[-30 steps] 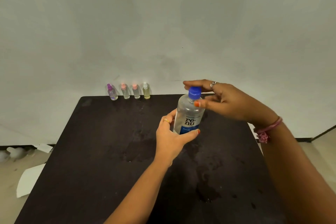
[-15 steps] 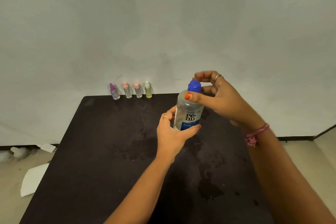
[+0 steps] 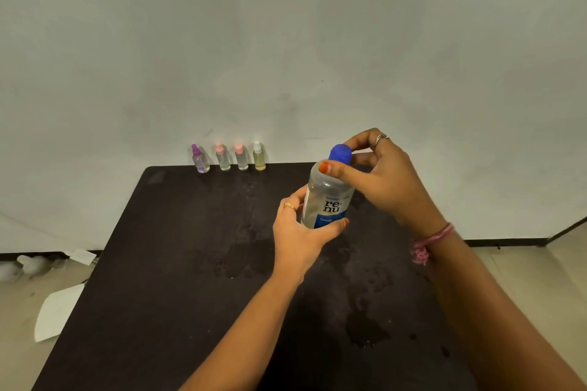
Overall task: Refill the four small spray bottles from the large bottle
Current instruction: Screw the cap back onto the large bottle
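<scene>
- The left hand (image 3: 301, 232) grips the lower body of the large bottle (image 3: 327, 197), holding it upright above the dark counter (image 3: 178, 263).
- The right hand (image 3: 378, 174) curls its fingers around the blue cap (image 3: 340, 153), with the thumb lying across the bottle's shoulder.
- Four small spray bottles stand in a row at the counter's far edge by the wall: purple-capped (image 3: 200, 159), two pink-capped (image 3: 223, 158) (image 3: 242, 158), and white-capped (image 3: 259, 157).
- White paper (image 3: 58, 311) lies on the floor at left.
</scene>
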A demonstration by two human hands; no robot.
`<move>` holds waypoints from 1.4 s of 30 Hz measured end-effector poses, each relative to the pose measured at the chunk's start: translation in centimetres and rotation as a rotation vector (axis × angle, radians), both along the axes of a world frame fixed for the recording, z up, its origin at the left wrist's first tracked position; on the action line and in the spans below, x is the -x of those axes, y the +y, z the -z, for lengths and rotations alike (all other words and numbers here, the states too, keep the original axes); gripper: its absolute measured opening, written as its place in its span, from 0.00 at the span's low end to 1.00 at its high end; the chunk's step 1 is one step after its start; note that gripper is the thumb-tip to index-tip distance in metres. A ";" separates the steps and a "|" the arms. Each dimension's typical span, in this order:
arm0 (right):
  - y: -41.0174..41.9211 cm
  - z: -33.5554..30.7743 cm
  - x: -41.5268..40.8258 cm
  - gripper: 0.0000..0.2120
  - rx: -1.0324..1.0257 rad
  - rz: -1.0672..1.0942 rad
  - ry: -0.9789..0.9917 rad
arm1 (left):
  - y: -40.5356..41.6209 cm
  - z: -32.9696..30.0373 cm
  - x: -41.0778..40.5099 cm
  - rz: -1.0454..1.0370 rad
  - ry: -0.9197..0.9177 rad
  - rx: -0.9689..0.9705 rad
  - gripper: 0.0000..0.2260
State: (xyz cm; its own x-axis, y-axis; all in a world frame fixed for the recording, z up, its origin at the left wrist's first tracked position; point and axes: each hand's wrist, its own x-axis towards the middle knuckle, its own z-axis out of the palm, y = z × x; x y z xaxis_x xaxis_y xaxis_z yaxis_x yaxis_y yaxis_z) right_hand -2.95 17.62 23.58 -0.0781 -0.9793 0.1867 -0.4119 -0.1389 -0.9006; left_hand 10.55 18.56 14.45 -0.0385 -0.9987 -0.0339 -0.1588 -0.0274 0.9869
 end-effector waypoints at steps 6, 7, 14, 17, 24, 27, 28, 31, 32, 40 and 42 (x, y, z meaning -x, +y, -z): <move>-0.4 -2.1 2.7 0.20 -0.054 -0.388 0.216 | 0.3 0.1 0.3 0.029 0.009 -0.003 0.30; -0.4 -2.0 2.6 0.16 -0.033 -0.358 0.222 | 0.3 0.2 0.4 0.025 0.021 -0.003 0.31; 0.1 0.0 -0.3 0.19 0.042 0.153 0.134 | 0.3 0.6 0.7 -0.029 0.023 0.000 0.31; -0.2 -0.8 0.8 0.30 -0.086 -0.023 0.094 | 0.3 0.4 0.7 -0.015 0.029 -0.003 0.30; -0.8 -1.0 2.9 0.15 -0.111 -0.285 0.024 | 0.0 0.5 1.2 -0.012 0.036 -0.024 0.31; -1.2 0.2 2.0 0.11 -0.089 -0.105 -0.038 | -0.1 0.6 1.6 -0.029 0.046 -0.046 0.31; -1.2 0.5 1.7 0.11 -0.080 -0.051 -0.054 | -0.1 0.6 1.7 -0.034 0.050 -0.052 0.31; -1.0 1.3 0.7 0.15 -0.015 0.122 -0.031 | -0.3 0.8 2.2 -0.046 0.042 -0.056 0.30; -1.0 1.6 0.6 0.17 0.005 0.166 0.001 | -0.4 0.8 2.3 -0.046 0.037 -0.055 0.30; -1.7 -0.1 4.0 0.27 -0.171 -0.277 0.035 | -1.2 0.9 3.0 0.001 0.041 -0.041 0.31; -1.9 0.4 4.1 0.19 -0.146 -0.240 0.021 | -1.4 1.1 3.2 0.011 0.046 -0.036 0.31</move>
